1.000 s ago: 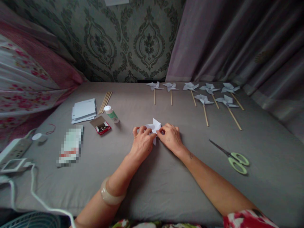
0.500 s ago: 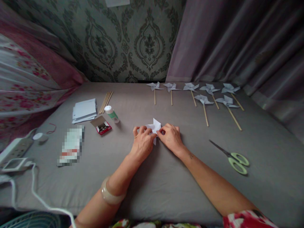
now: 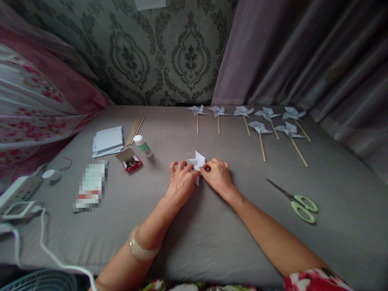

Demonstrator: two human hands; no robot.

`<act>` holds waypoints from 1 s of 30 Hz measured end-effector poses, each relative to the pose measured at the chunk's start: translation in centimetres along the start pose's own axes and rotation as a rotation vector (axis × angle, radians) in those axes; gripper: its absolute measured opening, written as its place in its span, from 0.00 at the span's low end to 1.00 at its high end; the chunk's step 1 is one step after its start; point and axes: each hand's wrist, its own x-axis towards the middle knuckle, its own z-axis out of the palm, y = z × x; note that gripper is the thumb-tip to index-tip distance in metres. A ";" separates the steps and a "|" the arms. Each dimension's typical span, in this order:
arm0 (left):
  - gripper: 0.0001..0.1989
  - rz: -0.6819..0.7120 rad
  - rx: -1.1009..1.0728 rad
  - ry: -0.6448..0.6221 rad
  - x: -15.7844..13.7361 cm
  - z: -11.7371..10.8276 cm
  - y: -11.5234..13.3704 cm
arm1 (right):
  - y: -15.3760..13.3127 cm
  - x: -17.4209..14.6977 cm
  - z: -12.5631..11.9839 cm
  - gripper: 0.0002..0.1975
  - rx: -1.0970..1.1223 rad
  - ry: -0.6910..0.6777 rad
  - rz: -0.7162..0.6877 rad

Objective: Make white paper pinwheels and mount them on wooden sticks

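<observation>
A white paper pinwheel lies on the grey cloth between my hands, one pointed blade standing up at the far side. My left hand bends over its left part, with thumb and fingers on the paper. From the right, my right hand pinches the pinwheel near its middle with thumb and forefinger. The fingers hide the pinwheel's centre and much of its near side. No stick shows on this pinwheel. To the left, a small red box of metal pins stands with its lid up, beside a glue bottle.
Several pinwheels on sticks lie at the back right. Green-handled scissors lie at right. Toward the left are a paper stack, wooden sticks, a blurred packet, a power strip and a white cable.
</observation>
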 end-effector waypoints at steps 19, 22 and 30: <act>0.14 -0.008 -0.006 -0.005 0.0 0.0 0.0 | -0.2 0.0 -0.1 0.09 -0.009 0.006 0.007; 0.13 -0.007 0.011 -0.007 0.0 0.0 0.0 | -0.1 0.0 -0.1 0.09 -0.004 0.003 0.001; 0.13 -0.014 0.016 -0.025 0.0 0.0 0.1 | 0.0 0.0 -0.1 0.08 0.007 -0.006 -0.002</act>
